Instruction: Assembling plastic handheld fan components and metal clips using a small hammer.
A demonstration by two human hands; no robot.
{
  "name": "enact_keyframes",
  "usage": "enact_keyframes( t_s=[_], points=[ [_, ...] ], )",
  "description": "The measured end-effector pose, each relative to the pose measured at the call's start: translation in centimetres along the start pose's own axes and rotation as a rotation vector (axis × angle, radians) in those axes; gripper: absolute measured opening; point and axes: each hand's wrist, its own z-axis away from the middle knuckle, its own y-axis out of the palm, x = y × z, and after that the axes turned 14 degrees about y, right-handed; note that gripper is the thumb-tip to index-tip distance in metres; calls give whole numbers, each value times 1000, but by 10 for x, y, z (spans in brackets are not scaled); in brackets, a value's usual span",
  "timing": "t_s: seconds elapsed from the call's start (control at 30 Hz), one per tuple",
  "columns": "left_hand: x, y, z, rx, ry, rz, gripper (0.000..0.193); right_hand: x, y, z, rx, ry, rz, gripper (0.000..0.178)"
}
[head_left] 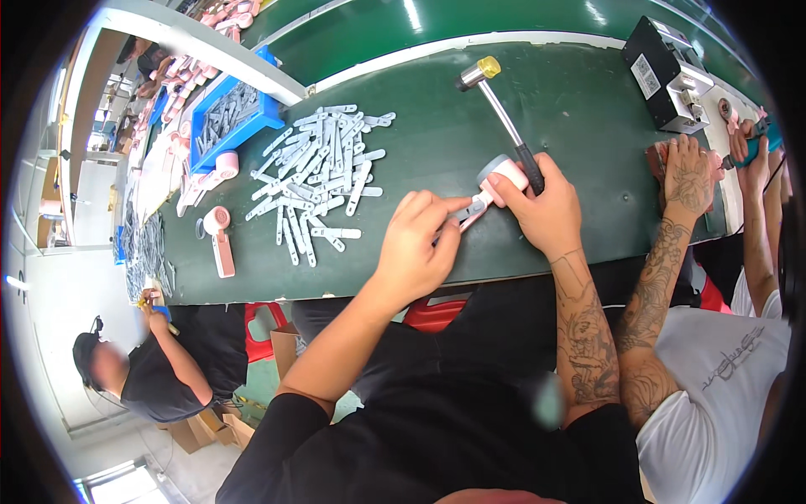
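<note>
Pink device [510, 170], near the counter's [604, 193] front edge, sits gripped with a hammer [505, 113] in the right hand [546, 210], the left hand [417, 244] pinching its grey strip [470, 210], apparently mid-fitting, which calls for steady alignment next.

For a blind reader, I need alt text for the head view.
A person's left hand and right hand hold a pink and grey device over a green workbench, a hammer's handle touching the right hand. Grey strips lie heaped at left; co-workers flank the person.

Green table [588, 109] — red stool [435, 313] (half-hidden), bright window [124, 485]
</note>
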Motion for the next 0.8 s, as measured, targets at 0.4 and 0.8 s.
enact_keyframes(
  t_s=[0.4, 0.8],
  points=[
    [9, 42, 13, -255, -91, 17, 18, 1, -3, 1, 39, 13, 20, 55],
    [9, 53, 14, -385, -100, -14, 20, 2, -1, -1, 34, 1, -3, 56]
  ],
)
